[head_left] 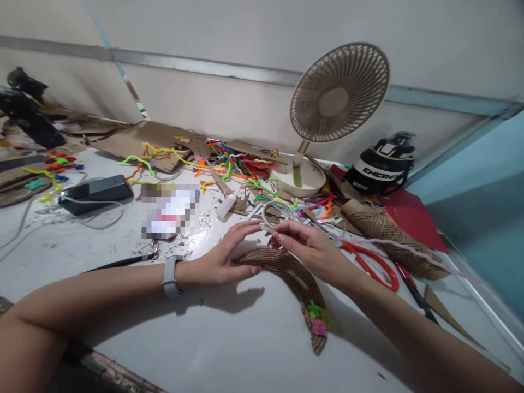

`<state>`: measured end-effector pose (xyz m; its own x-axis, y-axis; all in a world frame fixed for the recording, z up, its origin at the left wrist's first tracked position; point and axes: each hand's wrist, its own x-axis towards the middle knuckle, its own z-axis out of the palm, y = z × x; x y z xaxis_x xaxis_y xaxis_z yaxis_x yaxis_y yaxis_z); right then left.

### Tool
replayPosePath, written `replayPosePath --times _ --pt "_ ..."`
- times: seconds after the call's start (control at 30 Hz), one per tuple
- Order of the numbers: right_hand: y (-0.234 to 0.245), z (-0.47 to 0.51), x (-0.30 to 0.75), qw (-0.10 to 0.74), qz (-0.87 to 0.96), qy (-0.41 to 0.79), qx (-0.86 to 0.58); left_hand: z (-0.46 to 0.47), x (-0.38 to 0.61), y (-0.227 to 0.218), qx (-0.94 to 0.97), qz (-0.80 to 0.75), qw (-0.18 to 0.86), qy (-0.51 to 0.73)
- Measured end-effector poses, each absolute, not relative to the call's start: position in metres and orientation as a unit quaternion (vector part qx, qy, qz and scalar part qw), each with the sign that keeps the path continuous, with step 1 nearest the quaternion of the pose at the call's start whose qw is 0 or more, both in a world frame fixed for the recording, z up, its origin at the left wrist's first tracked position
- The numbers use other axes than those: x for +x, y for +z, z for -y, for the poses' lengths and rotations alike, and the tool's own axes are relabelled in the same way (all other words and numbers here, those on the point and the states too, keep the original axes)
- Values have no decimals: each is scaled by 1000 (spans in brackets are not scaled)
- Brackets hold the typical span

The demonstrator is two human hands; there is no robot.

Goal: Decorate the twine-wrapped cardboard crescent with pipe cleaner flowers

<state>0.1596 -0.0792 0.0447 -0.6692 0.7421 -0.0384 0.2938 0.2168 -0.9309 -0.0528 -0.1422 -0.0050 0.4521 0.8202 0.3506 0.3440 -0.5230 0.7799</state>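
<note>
My right hand (307,245) pinches a small whitish strip (268,229) between thumb and fingertips. Stretched out with the thumb apart, my left hand (223,256) has its fingertips at the strip's left end; whether they touch it I cannot tell. Under both hands a curved piece wrapped in brown cord (301,284) lies on the white table, its upper left end partly hidden by the left hand. Green and pink flower shapes (317,319) decorate its lower right end. Just beyond the fingertips is a pale ring-shaped roll (276,213). Red-handled scissors (374,267) rest right of my right hand.
A fan (339,93) stands at the back beside a black jug (380,166). Colourful pipe cleaners (241,164) and cardboard (143,143) are heaped along the wall. A blurred phone (172,213), a black power bank (96,194) and cables lie left; a twine roll (393,237) lies right.
</note>
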Motion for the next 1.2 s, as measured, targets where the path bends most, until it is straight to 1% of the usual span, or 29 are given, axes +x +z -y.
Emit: replayPosePath --times 0.07,0.13,0.2,0.3,0.37,0.47,0.57,0.7,0.77,0.97,1.1,1.2 --pt "43 80 160 226 743 523 -351 141 -53 -7 793 -371 302 378" --pt "42 82 160 230 763 485 -359 140 -53 -9 797 -378 273 383" --pt "43 85 160 228 801 418 -362 140 -53 -11 805 -401 224 377" --pt "46 91 159 226 863 294 -344 141 -53 -12 820 -439 149 336" --pt "48 93 160 223 889 234 -324 143 -53 -10 827 -453 128 308" --pt "51 93 163 213 905 184 -319 146 -52 -8 821 -475 127 290" --pt "57 89 165 169 908 210 -321 145 -52 -8 817 -498 118 265" --pt "63 86 159 60 884 335 -320 142 -53 -7 819 -514 120 224" --pt "62 84 153 30 866 370 -334 141 -52 -8 814 -520 129 224" --pt "42 74 141 13 854 378 -358 139 -53 -13 811 -512 153 238" --pt "33 71 141 21 854 373 -362 138 -54 -15 805 -512 176 242" --pt "31 72 142 14 847 399 -351 138 -54 -16 796 -516 190 254"
